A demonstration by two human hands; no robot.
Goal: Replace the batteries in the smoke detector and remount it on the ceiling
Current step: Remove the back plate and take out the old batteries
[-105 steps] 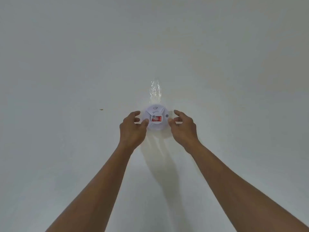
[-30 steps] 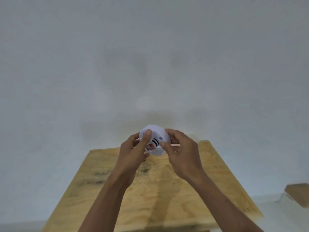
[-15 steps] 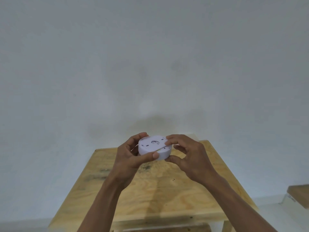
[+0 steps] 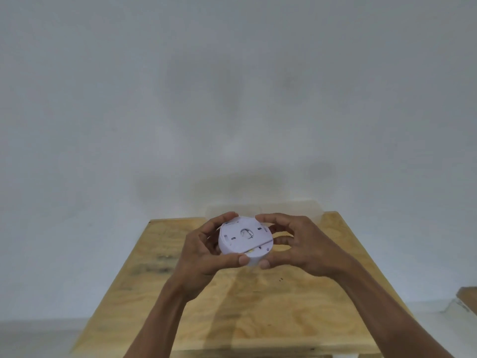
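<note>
Head view: white smoke detector [image 4: 245,240] (back up); seam parted.

Left hand [image 4: 206,254] and right hand [image 4: 304,246] raised together, fingers [image 4: 268,218] curled inward

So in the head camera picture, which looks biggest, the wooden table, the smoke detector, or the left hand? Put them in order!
1. Wooden table, by far the biggest.
2. Left hand.
3. Smoke detector, a bit smaller than the hand wrapped around it.

The table sits farther from the camera and is partly cut off, so its lead is safe.
</note>
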